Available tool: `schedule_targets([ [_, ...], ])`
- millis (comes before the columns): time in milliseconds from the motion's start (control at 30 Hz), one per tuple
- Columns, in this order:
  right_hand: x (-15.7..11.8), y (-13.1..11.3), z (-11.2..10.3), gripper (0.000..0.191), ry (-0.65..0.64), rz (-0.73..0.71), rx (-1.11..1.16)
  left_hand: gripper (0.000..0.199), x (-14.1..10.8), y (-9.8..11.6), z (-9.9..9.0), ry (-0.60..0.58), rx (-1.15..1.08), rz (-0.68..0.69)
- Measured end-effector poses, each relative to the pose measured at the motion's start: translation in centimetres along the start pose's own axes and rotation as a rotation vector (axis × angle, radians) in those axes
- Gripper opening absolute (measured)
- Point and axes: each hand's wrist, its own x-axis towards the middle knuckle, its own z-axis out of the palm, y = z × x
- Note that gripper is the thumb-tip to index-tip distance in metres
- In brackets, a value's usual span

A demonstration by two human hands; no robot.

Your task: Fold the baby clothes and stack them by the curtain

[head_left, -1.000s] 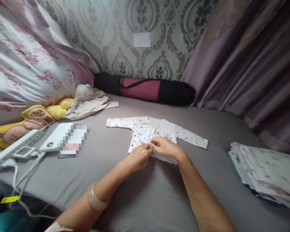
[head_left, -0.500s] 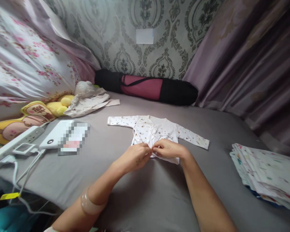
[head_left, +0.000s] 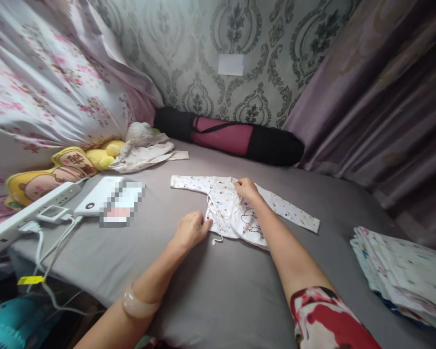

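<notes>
A white baby shirt [head_left: 227, 208] with small prints, tie strings and a cartoon drawing lies front up, its sleeves spread to both sides. My left hand [head_left: 192, 230] is closed at the shirt's lower left edge, thumb and fingers pinching the cloth there. Higher up, my right hand [head_left: 247, 189] is closed on the shirt near its neckline, and its forearm covers part of the right half. One tie string [head_left: 218, 239] hangs past the bottom hem onto the grey sheet.
Folded printed cloths [head_left: 403, 271] are stacked at the right. To the left are a power strip [head_left: 29, 218], a white device [head_left: 100, 196] with cables, plush toys [head_left: 58, 177] and a crumpled garment [head_left: 145, 152]. A black and maroon bag [head_left: 221, 135] lies along the wall.
My hands were together at the shirt's lower middle and have parted. The left moved to the lower left edge, the right up to the neckline. The view has shifted slightly.
</notes>
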Motion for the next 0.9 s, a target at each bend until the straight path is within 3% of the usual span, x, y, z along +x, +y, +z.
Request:
schedule_targets([
  [300, 2.2, -0.3, 2.1, 0.020, -0.043, -0.010, -0.041, 0.023, 0.3, 0.3, -0.9, -0.058, -0.060, -0.091],
  [633, 0.8, 0.3, 3.9, 0.025, 0.197, -0.114, -0.181, 0.021, 0.1, -0.2, -2.3, -0.164, -0.072, -0.118],
  [800, 0.8, 0.2, 3.1, 0.026, 0.157, -0.112, -0.201, 0.022, 0.1, -0.2, -2.4, -0.187, -0.036, -0.110],
  [900, 0.2, -0.5, 2.5, 0.031, 0.174, -0.199, -0.256, 0.020, -0.2, -0.5, -2.1, -0.132, -0.007, -0.053],
])
